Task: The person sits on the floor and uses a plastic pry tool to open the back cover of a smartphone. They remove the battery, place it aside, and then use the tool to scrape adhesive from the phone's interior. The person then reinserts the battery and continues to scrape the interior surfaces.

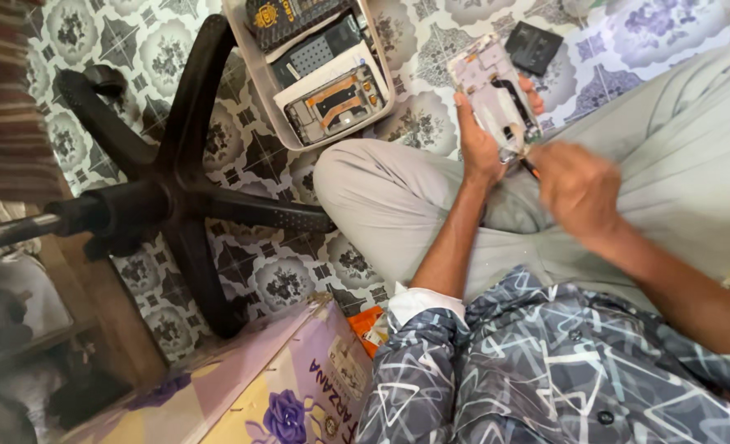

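Phone axis: the opened phone body (490,89) runs lengthwise from upper left to lower right, its lower end toward the person's lap.
Phone place: held above the grey-trousered knee (381,193), over the patterned floor (418,41).
Left hand (482,140): fingers clamped round the phone body from below.
Right hand (579,187): blurred, fingers closed on a thin dark tool (529,168) whose tip meets the phone's lower end.
Around, left to right: black chair base (176,189); flowered box (291,386); clear tray (287,131) of phone parts; dark square part (533,48) on the floor.
Phone look: pale, backless, inner frame showing.
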